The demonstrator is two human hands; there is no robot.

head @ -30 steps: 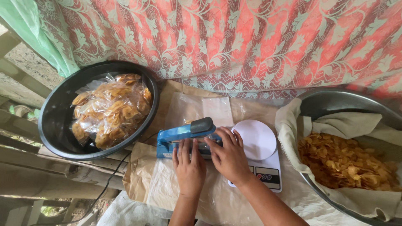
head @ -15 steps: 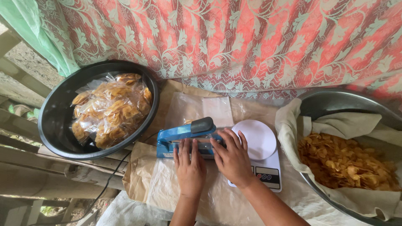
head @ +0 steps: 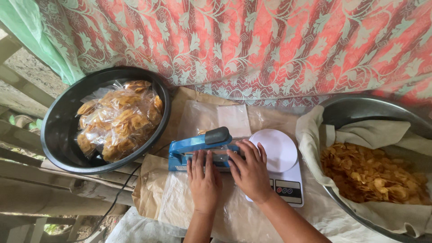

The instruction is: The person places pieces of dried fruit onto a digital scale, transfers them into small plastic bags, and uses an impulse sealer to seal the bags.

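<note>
Now both hands, left hand (head: 204, 180) and right hand (head: 249, 168), have slid slightly along the blue sealer (head: 198, 148), palms flat, gripping nothing, scale (head: 283, 166) at three o'clock.

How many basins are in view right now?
2. A black basin of bagged chips sits left of the blue sealer; a metal basin of loose chips sits at right, partly cropped.

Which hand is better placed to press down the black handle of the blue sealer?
Probably the right hand: its fingertips lie just beside the black handle of the blue sealer. The left hand rests flat, lower on the sealer's base.
</note>
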